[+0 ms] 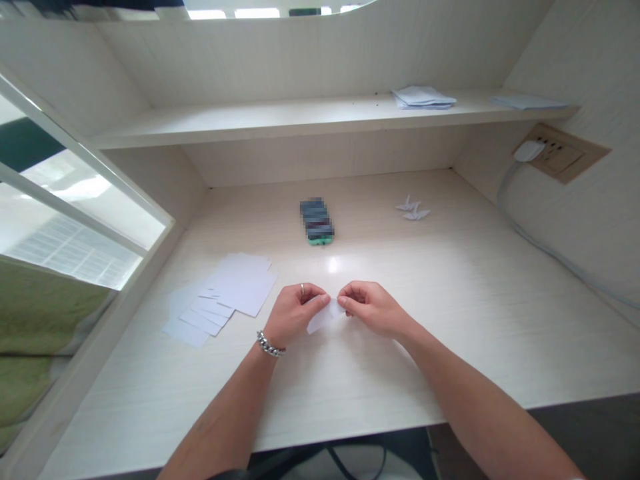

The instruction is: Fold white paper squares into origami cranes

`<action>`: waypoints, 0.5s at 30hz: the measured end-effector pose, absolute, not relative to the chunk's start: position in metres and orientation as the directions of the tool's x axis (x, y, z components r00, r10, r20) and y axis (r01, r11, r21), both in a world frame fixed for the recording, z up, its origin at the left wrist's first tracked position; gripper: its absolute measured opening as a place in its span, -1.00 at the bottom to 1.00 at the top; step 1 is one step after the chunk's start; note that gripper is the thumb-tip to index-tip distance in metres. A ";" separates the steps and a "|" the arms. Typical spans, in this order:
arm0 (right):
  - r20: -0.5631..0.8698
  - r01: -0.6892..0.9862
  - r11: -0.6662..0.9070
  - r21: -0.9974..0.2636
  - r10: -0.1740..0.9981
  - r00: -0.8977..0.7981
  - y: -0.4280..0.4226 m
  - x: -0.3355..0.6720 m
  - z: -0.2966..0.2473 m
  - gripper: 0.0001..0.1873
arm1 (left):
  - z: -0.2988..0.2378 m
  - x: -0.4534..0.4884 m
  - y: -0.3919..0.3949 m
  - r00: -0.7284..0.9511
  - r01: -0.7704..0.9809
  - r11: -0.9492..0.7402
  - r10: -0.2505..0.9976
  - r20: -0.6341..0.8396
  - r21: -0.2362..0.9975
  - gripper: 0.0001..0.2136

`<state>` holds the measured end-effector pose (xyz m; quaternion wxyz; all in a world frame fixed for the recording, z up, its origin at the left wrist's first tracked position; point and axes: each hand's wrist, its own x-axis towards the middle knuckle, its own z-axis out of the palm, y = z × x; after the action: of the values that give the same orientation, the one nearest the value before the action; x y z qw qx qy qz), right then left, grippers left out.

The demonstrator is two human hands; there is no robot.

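A small piece of white paper (321, 320) is held between my two hands, just above the pale desk (380, 393). My left hand (299, 312), with a ring and a chain bracelet at the wrist, pinches its left upper edge between thumb and fingers. On the other side my right hand (373, 308) pinches the right upper edge the same way. The fingers partly cover the paper, so its folds are hard to make out. Left of my left hand lie several loose white paper sheets (245, 283), overlapping, some smaller than others.
A phone (317, 221), its screen blurred, lies beyond my hands. Folded white paper cranes (414, 210) sit at the back right. Above runs a shelf (250, 123) with a paper stack (423, 98). A cable (540, 247) hangs from the wall socket (565, 157) on the right.
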<state>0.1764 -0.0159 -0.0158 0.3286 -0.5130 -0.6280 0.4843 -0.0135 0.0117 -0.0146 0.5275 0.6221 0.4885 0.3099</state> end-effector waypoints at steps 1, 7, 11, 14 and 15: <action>-0.078 0.331 0.016 -0.943 0.961 -0.267 -0.016 0.176 -0.016 -0.85 | -0.014 -0.013 0.011 0.331 0.290 0.027 0.935 -0.127 0.957 -0.85; -0.096 0.291 -0.026 -0.956 0.969 -0.228 -0.014 0.177 -0.019 -0.85 | -0.014 -0.012 0.012 0.344 0.278 0.038 0.929 -0.136 0.960 -0.80; -0.080 0.349 0.019 -0.937 0.960 -0.267 -0.013 0.176 -0.018 -0.86 | -0.013 -0.012 0.011 0.351 0.354 -0.038 0.931 -0.096 0.934 -0.82; -0.073 0.391 0.033 -0.920 0.965 -0.251 -0.014 0.172 -0.016 -0.88 | -0.013 -0.011 0.010 0.365 0.395 -0.080 0.928 -0.077 0.915 -0.83; -0.082 0.389 0.019 -0.921 0.967 -0.241 -0.014 0.171 -0.015 -0.89 | -0.013 -0.010 0.009 0.367 0.398 -0.078 0.927 -0.081 0.914 -0.83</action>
<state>0.1710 -0.0138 -0.0150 0.3151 -0.5295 -0.6406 0.4583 -0.0103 0.0093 -0.0129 0.4721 0.6786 0.4881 0.2799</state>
